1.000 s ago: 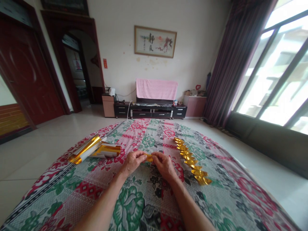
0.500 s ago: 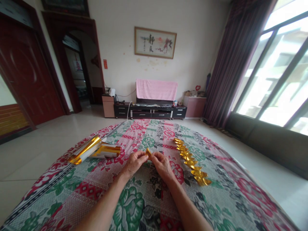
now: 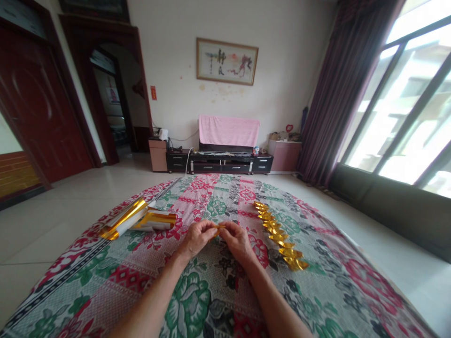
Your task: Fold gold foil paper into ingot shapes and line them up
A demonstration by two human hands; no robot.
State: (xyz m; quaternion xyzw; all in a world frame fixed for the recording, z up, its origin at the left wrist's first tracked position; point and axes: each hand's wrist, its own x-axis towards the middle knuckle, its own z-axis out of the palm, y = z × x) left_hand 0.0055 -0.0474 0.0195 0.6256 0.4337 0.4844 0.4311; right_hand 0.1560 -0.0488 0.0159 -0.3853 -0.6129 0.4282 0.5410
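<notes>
Just above the flowered cloth, my left hand and my right hand meet, thumbs and fingers closed on a small piece of gold foil paper. Most of the piece is hidden by the fingers; only a thin gold strip shows between them. To the right stands a slanting row of folded gold foil paper ingots, apart from my right hand. On the left lie curled sheets of gold foil paper with white undersides, loosely overlapping.
A flowered red, green and grey cloth covers the rounded surface before me. Beyond it, a low black TV cabinet stands against the wall, with a pink towel over the television. Dark curtains hang by the window at right.
The gold foil piece stood up as a point between my fingertips and now lies lower and flatter in them. Both hands stay in nearly the same place.
</notes>
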